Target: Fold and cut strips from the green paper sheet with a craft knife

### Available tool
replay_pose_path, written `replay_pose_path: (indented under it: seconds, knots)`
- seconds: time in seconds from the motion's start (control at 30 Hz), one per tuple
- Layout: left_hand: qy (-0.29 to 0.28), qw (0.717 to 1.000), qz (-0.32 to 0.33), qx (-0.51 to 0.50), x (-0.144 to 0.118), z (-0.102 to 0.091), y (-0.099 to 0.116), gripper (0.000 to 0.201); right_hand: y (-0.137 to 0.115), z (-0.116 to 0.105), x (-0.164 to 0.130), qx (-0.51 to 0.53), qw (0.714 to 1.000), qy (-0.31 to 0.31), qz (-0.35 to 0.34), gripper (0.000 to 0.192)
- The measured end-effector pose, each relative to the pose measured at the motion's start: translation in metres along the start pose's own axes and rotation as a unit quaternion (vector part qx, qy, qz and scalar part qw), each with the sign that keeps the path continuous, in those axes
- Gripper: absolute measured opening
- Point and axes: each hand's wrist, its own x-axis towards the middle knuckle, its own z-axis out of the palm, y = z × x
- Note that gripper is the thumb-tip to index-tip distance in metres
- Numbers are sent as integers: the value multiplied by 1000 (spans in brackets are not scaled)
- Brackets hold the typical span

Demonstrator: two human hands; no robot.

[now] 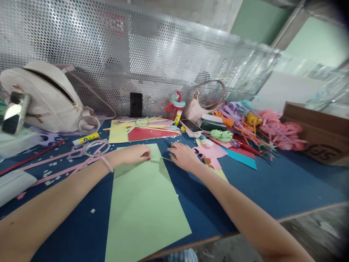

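A long sheet of pale green paper (pixel 144 203) lies lengthwise on the blue table, reaching the front edge. Over its far end my left hand (pixel 136 153) is closed in a pinch. My right hand (pixel 184 155) is just right of the sheet, its fingers curled down. A thin pale paper strip (pixel 165 159) runs between the two hands, its ends at my fingertips. Something small and dark shows by the right fingers, too blurred to name. Beyond the hands, a yellow sheet (pixel 117 133) and a red sheet (pixel 147 134) lie under loose coloured strips.
Left are a glue stick (pixel 85 139), tape rolls (pixel 96 148), pink strips and a white backpack (pixel 46 98). A phone (pixel 136 104) leans at the back. Right are a cup (pixel 177 107), a handbag (pixel 199 107), coloured paper bundles (pixel 280 127) and a cardboard box (pixel 319 134).
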Motion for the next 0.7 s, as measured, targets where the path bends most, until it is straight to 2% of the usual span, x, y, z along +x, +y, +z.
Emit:
replay_pose_path:
  seconds: [0.17, 0.33, 0.47, 0.7]
  knots:
    - [-5, 1000, -24, -4, -2, -4, 2, 21, -3, -4, -1, 45, 999, -1, -30, 30]
    - [12, 997, -60, -49, -6, -14, 0, 23, -2, -3, -3, 80, 996, -2, -28, 29]
    - [28, 992, -68, -98, -10, -25, -8, 25, 1, 0, -2, 83, 996, -5, -19, 27]
    - [52, 986, -86, -132, -17, -38, -28, 25, 11, 5, 1, 60, 998, 5, 11, 34]
